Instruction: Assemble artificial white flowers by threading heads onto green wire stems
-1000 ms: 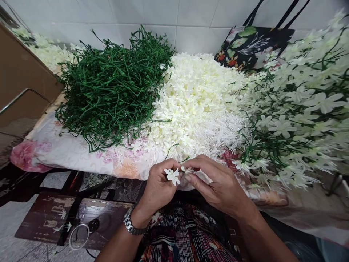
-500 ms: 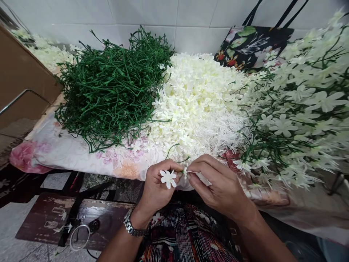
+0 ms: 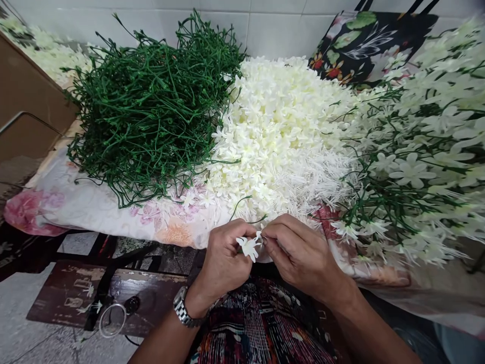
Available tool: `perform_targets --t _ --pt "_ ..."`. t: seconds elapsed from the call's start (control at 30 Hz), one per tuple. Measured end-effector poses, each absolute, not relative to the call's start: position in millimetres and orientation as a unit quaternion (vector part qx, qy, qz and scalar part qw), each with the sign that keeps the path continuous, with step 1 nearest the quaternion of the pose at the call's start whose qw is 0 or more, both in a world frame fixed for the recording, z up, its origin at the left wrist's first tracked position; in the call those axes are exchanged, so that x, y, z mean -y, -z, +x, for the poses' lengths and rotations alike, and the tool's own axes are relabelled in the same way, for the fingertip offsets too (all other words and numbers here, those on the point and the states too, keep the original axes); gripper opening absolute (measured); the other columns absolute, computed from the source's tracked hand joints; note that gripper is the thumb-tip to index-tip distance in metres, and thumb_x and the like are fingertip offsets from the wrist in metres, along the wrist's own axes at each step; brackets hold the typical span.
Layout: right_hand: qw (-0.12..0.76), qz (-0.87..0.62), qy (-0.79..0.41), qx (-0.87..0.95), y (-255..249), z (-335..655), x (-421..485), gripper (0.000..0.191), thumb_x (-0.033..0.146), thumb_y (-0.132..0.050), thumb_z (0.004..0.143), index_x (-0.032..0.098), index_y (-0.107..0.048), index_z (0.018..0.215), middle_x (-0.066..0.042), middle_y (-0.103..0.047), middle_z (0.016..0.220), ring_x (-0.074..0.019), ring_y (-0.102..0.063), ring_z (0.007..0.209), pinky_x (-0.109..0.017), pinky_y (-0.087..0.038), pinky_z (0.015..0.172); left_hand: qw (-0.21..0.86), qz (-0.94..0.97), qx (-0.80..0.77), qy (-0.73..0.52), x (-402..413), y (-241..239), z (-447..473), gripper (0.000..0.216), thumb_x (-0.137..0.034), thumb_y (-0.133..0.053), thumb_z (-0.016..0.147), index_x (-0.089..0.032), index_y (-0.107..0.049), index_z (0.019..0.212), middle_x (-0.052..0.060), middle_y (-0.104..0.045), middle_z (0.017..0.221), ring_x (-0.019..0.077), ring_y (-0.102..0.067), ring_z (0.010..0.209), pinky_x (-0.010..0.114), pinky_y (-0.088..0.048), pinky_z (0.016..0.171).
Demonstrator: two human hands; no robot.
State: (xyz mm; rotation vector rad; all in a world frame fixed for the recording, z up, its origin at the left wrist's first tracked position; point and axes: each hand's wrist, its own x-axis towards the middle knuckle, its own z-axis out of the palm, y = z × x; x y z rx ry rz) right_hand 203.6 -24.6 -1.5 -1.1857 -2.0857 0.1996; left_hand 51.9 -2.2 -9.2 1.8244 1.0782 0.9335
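Observation:
My left hand (image 3: 227, 255) is closed round a green artificial flower stem (image 3: 240, 201), whose thin curved branches stick out above the fingers. A white artificial flower (image 3: 249, 247) shows at the thumb side of that hand. My right hand (image 3: 303, 253) pinches a small white flower piece (image 3: 259, 234) close to the left fingertips; the fingers hide most of it. Just beyond my hands lie a heap of loose white blossoms (image 3: 273, 116) and a patch of thin white spiky pieces (image 3: 318, 174).
A tangled heap of green stems (image 3: 147, 116) lies at the left. Flowered sprays (image 3: 413, 172) are piled at the right. A floral bag (image 3: 371, 45) leans by the tiled wall. A cardboard box (image 3: 30, 96) stands left. Below is a brown wooden board (image 3: 151, 298).
The white flower in my left hand has turned sideways and shifted right, nearer my right fingers. My right fingertips have closed in on the small white piece. The camera view has tilted slightly.

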Motion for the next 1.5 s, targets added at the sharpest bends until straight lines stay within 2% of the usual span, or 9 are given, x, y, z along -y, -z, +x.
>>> perform_targets --t 0.2,0.5,0.73,0.83,0.97,1.23,1.5 --pt "0.353 -0.46 -0.069 0.812 3.6 203.9 23.7 0.02 0.002 -0.04 0.083 0.016 -0.053 0.078 -0.004 -0.054 0.068 -0.0133 -0.052 0.064 -0.025 -0.048 0.055 0.411 0.72 -0.43 -0.357 2.2 12.1 53.8 0.015 -0.003 -0.048 0.064 -0.017 -0.055 0.062 -0.002 -0.052 0.057 0.0103 -0.045 0.052 0.021 -0.034 0.048" --pt "0.383 -0.482 -0.149 0.774 -2.6 207.4 28.0 0.014 0.008 -0.045 0.086 0.017 -0.055 0.08 -0.003 -0.055 0.071 -0.0123 -0.053 0.064 -0.024 -0.045 0.057 0.477 0.692 -0.413 -0.351 -1.1 0.8 48.7 0.011 -0.014 -0.051 0.072 -0.016 -0.06 0.066 -0.001 -0.057 0.059 0.0107 -0.049 0.054 0.02 -0.039 0.05" --pt "0.39 -0.463 -0.098 0.79 -3.8 204.9 30.7 0.013 0.006 -0.047 0.085 0.015 -0.056 0.083 -0.005 -0.056 0.073 -0.014 -0.053 0.07 -0.027 -0.047 0.064 0.513 0.658 -0.432 -0.343 -5.7 -7.5 48.2 0.014 -0.018 -0.052 0.071 -0.015 -0.058 0.059 -0.002 -0.053 0.054 0.0097 -0.044 0.052 0.019 -0.035 0.047" --pt "0.398 -0.46 -0.116 0.786 -6.6 204.8 30.3 0.012 0.007 -0.047 0.085 0.016 -0.056 0.084 -0.004 -0.056 0.074 -0.0139 -0.053 0.07 -0.027 -0.047 0.062 0.521 0.654 -0.425 -0.347 -5.3 -7.3 48.2 0.016 -0.02 -0.053 0.073 -0.015 -0.057 0.059 -0.003 -0.049 0.051 0.0094 -0.042 0.05 0.02 -0.034 0.047" --pt "0.418 -0.466 -0.163 0.763 -10.4 204.4 29.8 0.01 0.008 -0.049 0.084 0.015 -0.056 0.086 -0.004 -0.057 0.076 -0.0134 -0.056 0.071 -0.026 -0.048 0.062 0.496 0.656 -0.422 -0.381 -2.4 -4.4 48.7 0.014 -0.019 -0.053 0.075 -0.014 -0.059 0.063 -0.001 -0.053 0.055 0.0101 -0.045 0.051 0.02 -0.035 0.048" --pt "0.451 -0.493 -0.186 0.721 -5.2 202.3 29.2 0.012 0.006 -0.048 0.081 0.014 -0.056 0.081 -0.003 -0.055 0.073 -0.0105 -0.054 0.067 -0.023 -0.045 0.06 0.38 0.702 -0.416 -0.436 2.6 5.2 52.4 0.012 -0.011 -0.052 0.077 -0.016 -0.062 0.071 -0.001 -0.059 0.06 0.0101 -0.053 0.053 0.02 -0.04 0.05" --pt "0.437 -0.526 -0.207 0.7 1.4 203.5 28.2 0.01 0.009 -0.047 0.082 0.017 -0.053 0.079 0.001 -0.055 0.07 -0.0092 -0.052 0.062 -0.021 -0.043 0.057 0.335 0.726 -0.412 -0.437 3.5 9.4 57.6 0.015 -0.01 -0.049 0.079 -0.016 -0.061 0.071 -0.001 -0.058 0.059 0.0104 -0.052 0.053 0.021 -0.04 0.05"
